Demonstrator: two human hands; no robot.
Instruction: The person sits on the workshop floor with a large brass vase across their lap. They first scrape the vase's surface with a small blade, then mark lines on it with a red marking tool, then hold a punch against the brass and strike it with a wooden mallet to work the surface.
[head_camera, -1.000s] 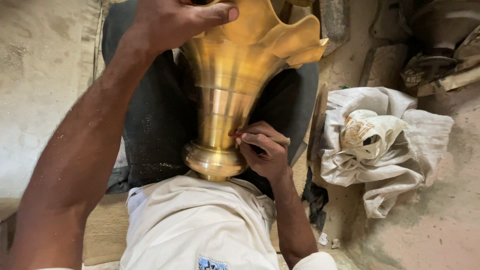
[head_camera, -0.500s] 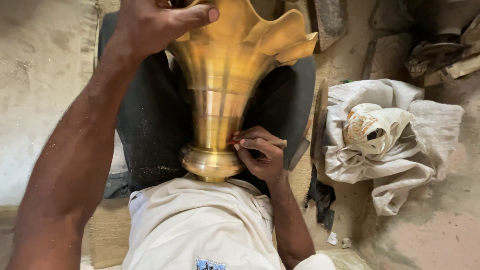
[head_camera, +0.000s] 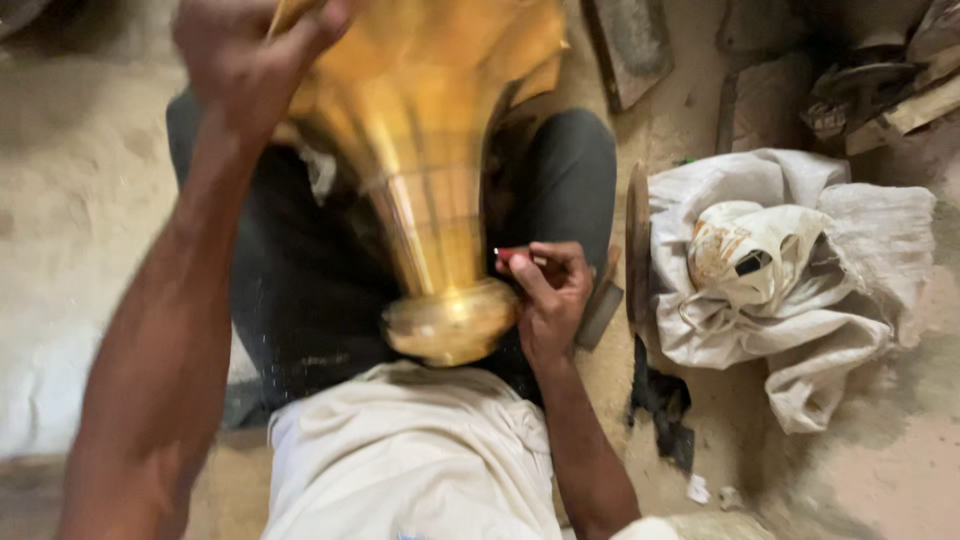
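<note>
The left hand (head_camera: 250, 70) grips the wavy rim of the shiny brass vase (head_camera: 440, 200), likely heavy, hard and slippery, while the right hand (head_camera: 550, 295) pinches a small tool (head_camera: 512, 257).

Bare floor (head_camera: 70, 200) lies open beyond my left arm. On my right, a heap of sacks (head_camera: 800, 290) and stacked wood (head_camera: 880, 100) crowd in; only a narrow strip stays free.

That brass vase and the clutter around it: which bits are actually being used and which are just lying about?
In use:
brass vase, gripped at its rim by the left hand
small red-tipped tool in the right hand

Lying about:
crumpled white cloth sacks
wood pieces
dark scraps
</note>
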